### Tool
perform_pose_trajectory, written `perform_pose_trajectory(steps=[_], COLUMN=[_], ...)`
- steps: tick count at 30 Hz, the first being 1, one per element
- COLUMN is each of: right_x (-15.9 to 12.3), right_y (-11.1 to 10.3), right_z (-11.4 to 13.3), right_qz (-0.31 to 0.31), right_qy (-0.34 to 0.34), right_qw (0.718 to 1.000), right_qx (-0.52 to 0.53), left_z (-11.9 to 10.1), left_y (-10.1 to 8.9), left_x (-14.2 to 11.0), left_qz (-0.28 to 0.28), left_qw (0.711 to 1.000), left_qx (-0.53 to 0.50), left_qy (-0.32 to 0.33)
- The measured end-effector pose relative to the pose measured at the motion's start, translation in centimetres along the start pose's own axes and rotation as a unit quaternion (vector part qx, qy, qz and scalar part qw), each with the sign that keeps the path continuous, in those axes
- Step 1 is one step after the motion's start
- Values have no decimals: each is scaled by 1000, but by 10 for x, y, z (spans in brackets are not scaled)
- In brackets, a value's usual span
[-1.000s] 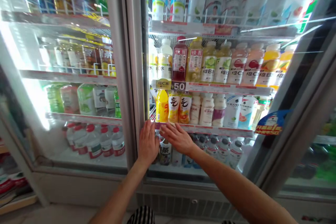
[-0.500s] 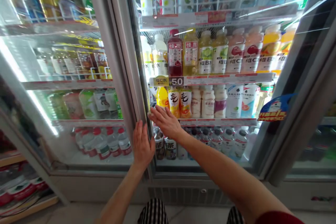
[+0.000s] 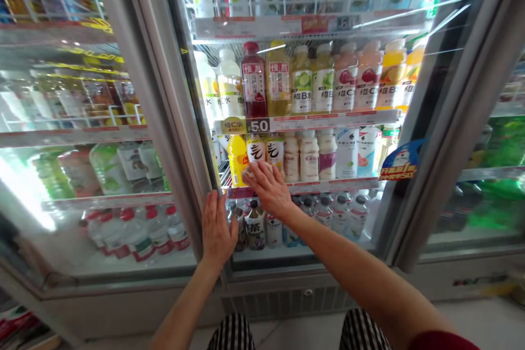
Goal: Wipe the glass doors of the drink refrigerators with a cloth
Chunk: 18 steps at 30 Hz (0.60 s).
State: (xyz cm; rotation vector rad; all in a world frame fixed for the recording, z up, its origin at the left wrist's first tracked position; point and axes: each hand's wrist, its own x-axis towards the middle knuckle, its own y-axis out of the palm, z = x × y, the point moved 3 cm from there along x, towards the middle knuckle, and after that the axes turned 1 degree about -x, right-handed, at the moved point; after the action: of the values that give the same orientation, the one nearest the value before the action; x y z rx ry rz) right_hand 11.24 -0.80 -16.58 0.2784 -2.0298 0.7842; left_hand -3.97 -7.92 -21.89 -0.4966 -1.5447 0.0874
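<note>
My right hand (image 3: 271, 188) lies nearly flat against the glass door (image 3: 328, 232) of a drinks fridge, fingers pointing up and left. Under its fingertips a bit of pale cloth (image 3: 247, 174) shows, pressed to the glass; most of it is hidden by the hand. My left hand (image 3: 219, 228) rests with straight fingers on the door's left edge, beside the metal frame (image 3: 166, 87), and holds nothing. Behind the glass near my right hand stand a yellow bottle (image 3: 238, 161) and white-and-orange cans (image 3: 274, 150).
Shelves of bottled drinks fill the fridge, with a price tag (image 3: 258, 126) on one shelf rail. A blue and red sticker (image 3: 400, 159) is on the glass at right. Another glass door (image 3: 82, 262) is at left. My knees (image 3: 232, 332) are below, near the vent grille (image 3: 283, 306).
My right hand has slid rightward over the glass, away from the door's left edge, and now covers part of the cans. My left hand stays on the edge. The view has shifted right.
</note>
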Motion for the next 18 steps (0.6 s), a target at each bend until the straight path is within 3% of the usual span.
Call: perform_pose_trajectory(steps=[3,4,7,9,14,15,18], right_x=[-12,-13,-14,-20,-47,-47,-43], right_y=[-6,-10,-24,-30,-32,-35,-47], right_z=[-10,-17,-45,-56,-62,-68,-91], right_qz=[16,6,-50,-60,2,-7,-84], right_qy=[-65,-46,95,139,-1,12,153], right_qw=[998,999,994,987,999,999,982], right_qx=[10,2,-36,-46,-36,-42,-67], left_z=[-10,-13,-22,-30,-48,-50,-56], left_y=[7,9,15,20,33,36,43], left_x=[9,13,27,35,46,46,45], left_qz=[-4,-7,-10,-12,-8,-5,2], left_qw=[1000,1000,999,999,998,998,998], left_qx=[-15,-21,-35,-41,-46,-44,-37], left_qy=[14,18,23,29,46,48,46])
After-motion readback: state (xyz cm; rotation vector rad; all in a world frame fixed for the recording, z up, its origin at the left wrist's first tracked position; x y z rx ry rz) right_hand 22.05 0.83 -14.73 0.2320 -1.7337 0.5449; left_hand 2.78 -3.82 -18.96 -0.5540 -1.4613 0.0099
